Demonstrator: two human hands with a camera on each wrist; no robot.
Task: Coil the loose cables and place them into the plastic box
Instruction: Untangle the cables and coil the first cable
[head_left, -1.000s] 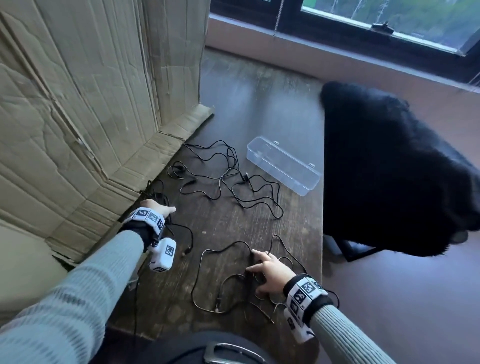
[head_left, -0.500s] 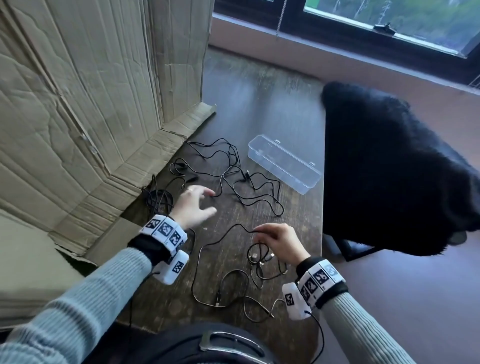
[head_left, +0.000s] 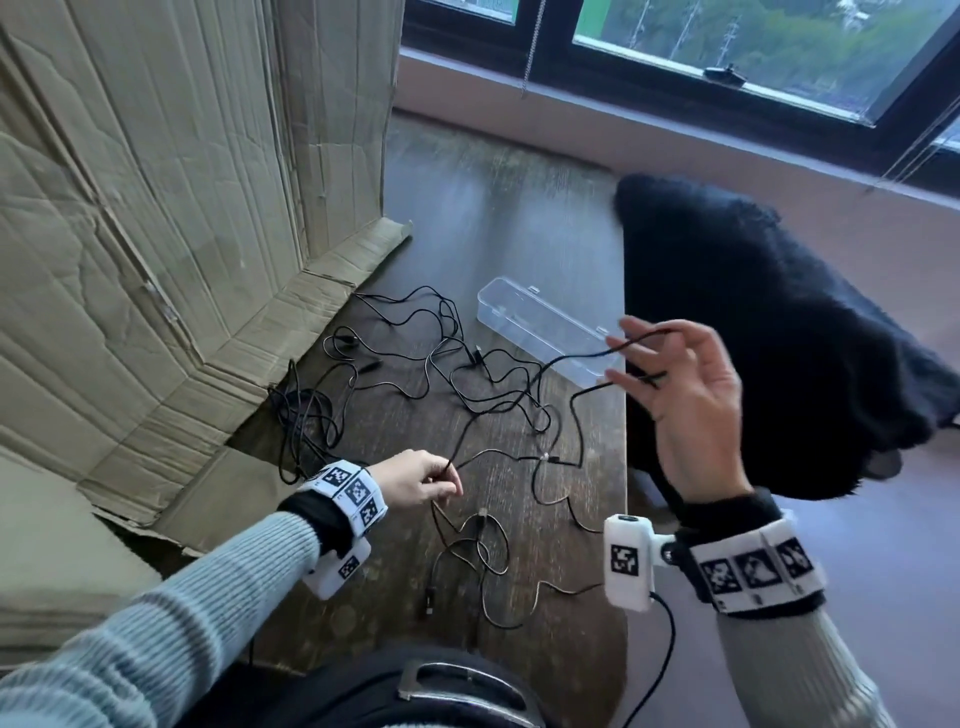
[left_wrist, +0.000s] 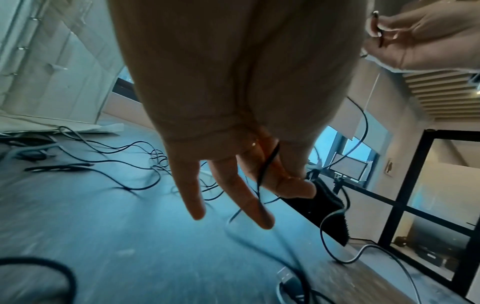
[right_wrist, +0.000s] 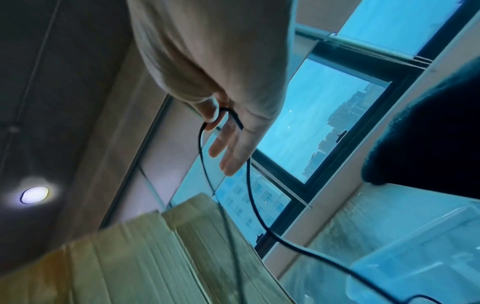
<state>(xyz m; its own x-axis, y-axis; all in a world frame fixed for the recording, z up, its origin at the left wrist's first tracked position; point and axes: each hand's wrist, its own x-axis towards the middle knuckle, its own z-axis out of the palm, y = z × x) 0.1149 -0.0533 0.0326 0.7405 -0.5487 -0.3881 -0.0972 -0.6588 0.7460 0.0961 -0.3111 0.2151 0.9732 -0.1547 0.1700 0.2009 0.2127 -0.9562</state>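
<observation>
Cable (head_left: 540, 387) pinched by L hand (head_left: 415, 480) & R hand (head_left: 685, 395).

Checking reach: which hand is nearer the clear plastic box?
Right. The right hand is raised beside the near end of the plastic box, pinching a black cable. The left hand is low over the table, well short of the box, pinching the same cable.

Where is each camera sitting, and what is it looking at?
Head: on the person's head, looking down at the table, plastic box, both sleeves and hands.
Left wrist: along the left hand, which pinches a black cable just above the table.
Right wrist: up along the raised right hand toward the window.
All three views show that cable, held in both hands.
</observation>
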